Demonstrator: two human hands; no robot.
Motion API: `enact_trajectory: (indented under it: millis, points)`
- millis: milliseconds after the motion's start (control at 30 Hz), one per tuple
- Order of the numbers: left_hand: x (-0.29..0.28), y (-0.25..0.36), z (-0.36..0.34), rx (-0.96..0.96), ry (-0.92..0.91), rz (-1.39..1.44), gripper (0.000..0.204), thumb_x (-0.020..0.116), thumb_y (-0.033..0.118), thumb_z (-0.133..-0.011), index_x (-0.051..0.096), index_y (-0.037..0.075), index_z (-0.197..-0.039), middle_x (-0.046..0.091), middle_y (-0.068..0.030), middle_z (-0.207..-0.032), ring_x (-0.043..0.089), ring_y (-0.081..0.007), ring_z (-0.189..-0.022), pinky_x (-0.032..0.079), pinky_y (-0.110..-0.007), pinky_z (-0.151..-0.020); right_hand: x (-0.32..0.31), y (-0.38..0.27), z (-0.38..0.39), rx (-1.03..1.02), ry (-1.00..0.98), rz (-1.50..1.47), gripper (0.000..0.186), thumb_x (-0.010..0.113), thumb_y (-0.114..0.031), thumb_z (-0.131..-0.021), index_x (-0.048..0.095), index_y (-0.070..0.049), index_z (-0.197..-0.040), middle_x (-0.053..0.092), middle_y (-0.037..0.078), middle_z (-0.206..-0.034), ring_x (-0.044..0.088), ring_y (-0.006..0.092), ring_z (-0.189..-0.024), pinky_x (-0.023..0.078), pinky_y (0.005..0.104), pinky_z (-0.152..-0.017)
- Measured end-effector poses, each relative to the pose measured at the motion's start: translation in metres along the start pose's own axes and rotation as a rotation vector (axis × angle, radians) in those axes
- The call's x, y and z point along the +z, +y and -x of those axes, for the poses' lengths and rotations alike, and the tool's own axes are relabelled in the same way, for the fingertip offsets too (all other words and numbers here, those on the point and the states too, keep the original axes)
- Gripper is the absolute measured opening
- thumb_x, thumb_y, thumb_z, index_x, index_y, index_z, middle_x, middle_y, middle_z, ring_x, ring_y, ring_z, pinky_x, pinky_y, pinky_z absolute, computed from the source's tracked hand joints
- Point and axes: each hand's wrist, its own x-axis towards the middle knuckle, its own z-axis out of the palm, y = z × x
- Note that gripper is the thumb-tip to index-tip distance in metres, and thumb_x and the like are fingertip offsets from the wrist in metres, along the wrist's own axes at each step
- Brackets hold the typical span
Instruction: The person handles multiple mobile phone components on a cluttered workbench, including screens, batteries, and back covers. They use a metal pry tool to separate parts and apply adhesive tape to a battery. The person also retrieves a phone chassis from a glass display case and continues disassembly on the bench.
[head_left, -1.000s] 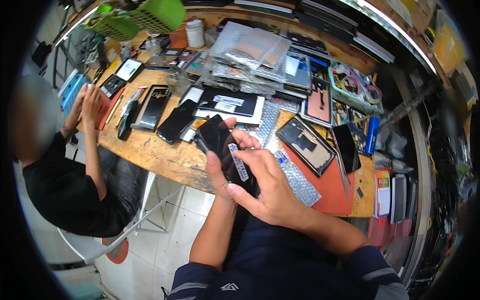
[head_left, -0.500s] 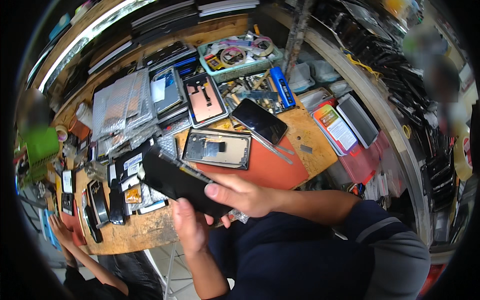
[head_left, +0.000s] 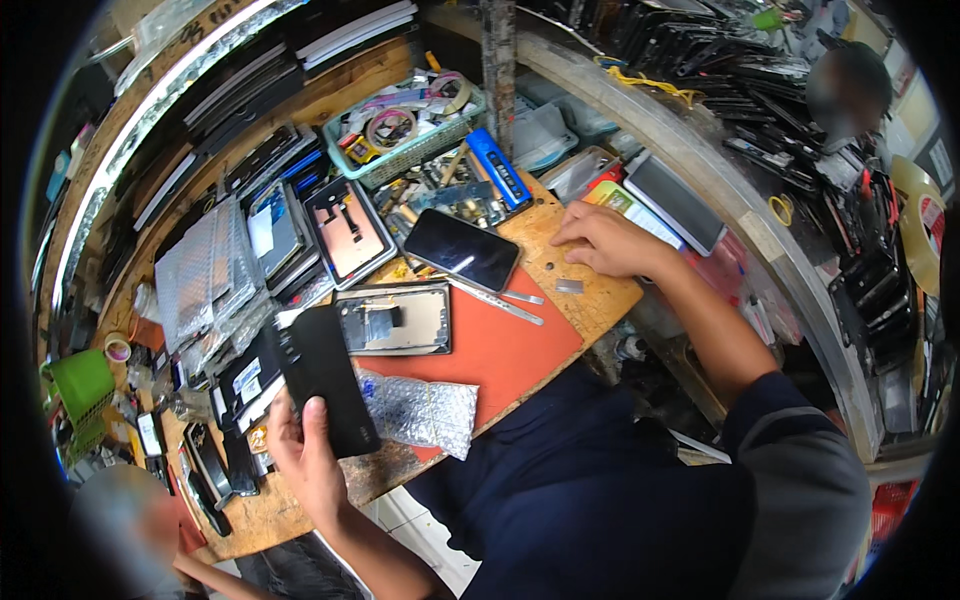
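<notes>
My left hand [head_left: 310,455] grips the lower left edge of a black phone [head_left: 325,375], thumb on the face toward me. The phone is held tilted above the near edge of the bench. My right hand [head_left: 605,240] is at the right end of the wooden bench top, fingers bent and partly apart, nothing visible in them. Left of it lies a dark-screened phone [head_left: 462,250] with metal tweezers [head_left: 495,300] along its near side. An opened phone housing [head_left: 395,320] rests on the orange mat [head_left: 530,340], and a bubble-wrap pouch [head_left: 425,410] lies beside the held phone.
A teal basket [head_left: 400,160] of tapes and small parts stands at the back, near a blue tool [head_left: 497,168]. Wrapped panels [head_left: 205,275] are stacked on the left. A metal-framed ledge [head_left: 690,140] runs along the right. A co-worker's forearm [head_left: 215,580] shows at lower left.
My right hand has let go of the black phone and moved right to the bench end. My left hand keeps the phone, now turned more upright. The bubble-wrap pouch has come into full view.
</notes>
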Motion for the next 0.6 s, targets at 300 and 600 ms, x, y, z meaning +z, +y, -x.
enact_trajectory:
  millis: [300,600]
  points:
    - [0.053,0.006,-0.026,-0.057,-0.361,0.016,0.036,0.062,0.01,-0.107,0.059,-0.008,-0.138,0.07,-0.0095,-0.124,0.064,-0.0131,-0.109,0.05,-0.028,-0.099,0.007,-0.096,-0.005,-0.179,0.098,-0.446,0.005,0.071,-0.004,-0.089,0.073,-0.001,-0.092,0.069,0.011,-0.09,0.068,0.0232,-0.078,0.052,0.0344,-0.066]
    - [0.071,0.011,-0.014,0.21,-0.223,-0.212,0.031,0.077,0.015,-0.097,0.069,-0.001,-0.122,0.078,-0.0134,-0.095,0.072,-0.0144,-0.084,0.057,-0.031,-0.075,0.053,-0.174,-0.041,-0.359,0.086,-0.546,0.009,0.069,-0.011,-0.091,0.066,-0.003,-0.086,0.068,0.013,-0.082,0.069,0.0367,-0.077,0.053,0.0474,-0.068]
